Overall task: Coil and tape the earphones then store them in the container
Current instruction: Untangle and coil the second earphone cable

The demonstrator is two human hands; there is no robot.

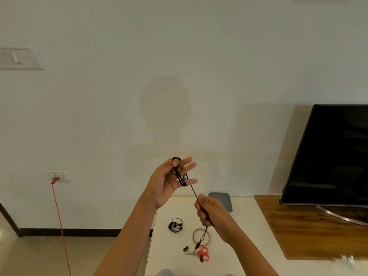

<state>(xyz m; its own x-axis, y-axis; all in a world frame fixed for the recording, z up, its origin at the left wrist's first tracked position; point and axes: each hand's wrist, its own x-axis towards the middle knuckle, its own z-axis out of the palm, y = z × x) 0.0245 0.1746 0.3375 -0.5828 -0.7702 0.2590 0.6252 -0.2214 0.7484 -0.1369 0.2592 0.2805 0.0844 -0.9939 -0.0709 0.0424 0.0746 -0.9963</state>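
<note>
Step in hand, by my reading, is coiling: my left hand point(169, 182) is raised with fingers spread and the black wired earphones point(180, 176) looped across them. My right hand point(214, 215) pinches the cord lower down in curled fingers, and the tail with the buds hangs over the white table point(171, 253), apart from the grey shallow plastic container point(222, 199) at its back edge. To do it well I would feed cord under light, even tension, lay each turn beside the last and stop before the buds, then go for the clear tape roll point(194, 239) and red-handled scissors point(203, 253); no brand, label or writing is legible anywhere.
</note>
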